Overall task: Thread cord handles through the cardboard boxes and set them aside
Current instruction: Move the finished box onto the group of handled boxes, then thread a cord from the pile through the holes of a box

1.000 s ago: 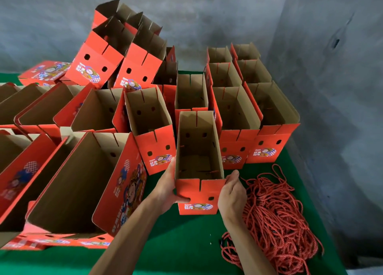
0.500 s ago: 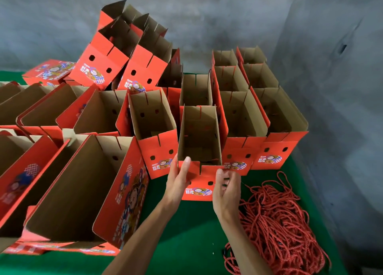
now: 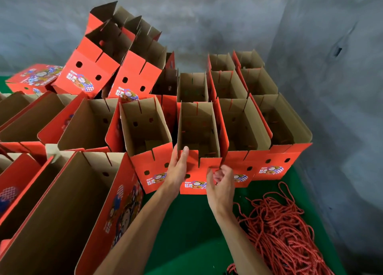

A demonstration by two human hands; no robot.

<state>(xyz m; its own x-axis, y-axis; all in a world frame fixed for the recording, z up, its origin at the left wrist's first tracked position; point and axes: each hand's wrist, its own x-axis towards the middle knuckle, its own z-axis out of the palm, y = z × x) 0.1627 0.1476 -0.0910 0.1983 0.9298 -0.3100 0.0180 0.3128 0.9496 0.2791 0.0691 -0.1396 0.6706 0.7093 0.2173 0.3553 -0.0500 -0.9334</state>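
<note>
Head view looks down on an open-topped cardboard box [image 3: 198,142], tall and rectangular, raw brown corrugated inside and glossy orange-red outside, with a printed cartoon label low on its near face. It stands on the green felt-like counter [image 3: 186,233], in a row with like boxes pressed against its two sides. The left hand [image 3: 178,169] lies against the box's near left corner, fingers straight and together, the fingertips reaching its slit top flap. The right hand [image 3: 220,183] hovers just in front of the box's near right corner, fingers loosely curled with nothing between them; whether a fingertip touches the flap I cannot tell.

Right of the box and nearer the viewer, a tangled heap of twisted red cord [image 3: 277,233] lies on the counter. Behind the box, more open boxes stand in rows toward a rough grey concrete wall [image 3: 207,25]. Left of it and behind, two tilted boxes [image 3: 116,67] lean one on the other, each showing a pair of round punched holes. Nearer, left of the box, a larger carton [image 3: 68,212] lies on its side, brown mouth upward, a big printed figure on its red panel.
</note>
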